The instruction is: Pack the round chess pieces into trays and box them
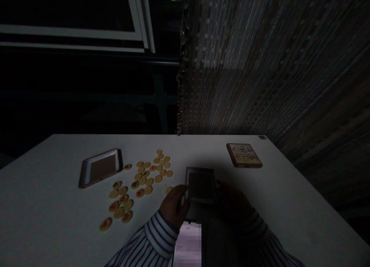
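Note:
A shallow open box [201, 185] with a dark inside and a pale rim is held between both hands over the white table. My left hand [174, 206] grips its left edge, thumb near the front corner. At its right side is my right hand [234, 200], closed along the edge, deep in shadow, fingers partly hidden. Left of the box lie many round wooden Chinese chess pieces [142, 180], some showing red or black characters, others blank side up. One piece [169, 190] lies just beside my left hand.
Another shallow tray [104, 168] rests on the white table [58, 213] at left. A flat box with a printed lid [244, 155] lies at right. A string curtain [245, 66] hangs behind the table. A bright, partly pixelated object [187, 244] shows below my hands. The room is dim.

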The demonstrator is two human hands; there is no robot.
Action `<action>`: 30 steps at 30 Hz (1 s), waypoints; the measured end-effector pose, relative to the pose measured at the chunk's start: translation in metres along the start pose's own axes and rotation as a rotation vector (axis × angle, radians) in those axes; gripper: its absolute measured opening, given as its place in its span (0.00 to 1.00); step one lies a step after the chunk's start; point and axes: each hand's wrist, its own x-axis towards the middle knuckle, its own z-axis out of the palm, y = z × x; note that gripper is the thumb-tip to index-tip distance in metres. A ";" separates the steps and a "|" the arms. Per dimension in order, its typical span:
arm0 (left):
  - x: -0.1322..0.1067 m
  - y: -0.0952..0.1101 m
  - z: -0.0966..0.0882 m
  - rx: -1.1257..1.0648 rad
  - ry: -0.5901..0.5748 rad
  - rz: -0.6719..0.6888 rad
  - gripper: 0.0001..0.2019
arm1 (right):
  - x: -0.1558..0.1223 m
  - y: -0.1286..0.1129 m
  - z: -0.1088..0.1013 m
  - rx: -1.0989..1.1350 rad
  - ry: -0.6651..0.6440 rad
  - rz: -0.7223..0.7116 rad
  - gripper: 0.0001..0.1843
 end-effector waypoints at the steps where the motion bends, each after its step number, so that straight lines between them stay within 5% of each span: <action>1: 0.000 0.000 0.000 -0.004 0.001 0.003 0.18 | 0.000 0.001 0.000 -0.007 -0.002 0.002 0.23; 14: 0.001 0.002 -0.002 0.003 -0.021 -0.002 0.17 | -0.002 0.004 0.009 -0.019 0.094 0.019 0.21; 30: 0.001 0.005 0.000 -0.086 0.023 -0.043 0.17 | -0.001 -0.005 0.001 -0.009 0.055 0.004 0.21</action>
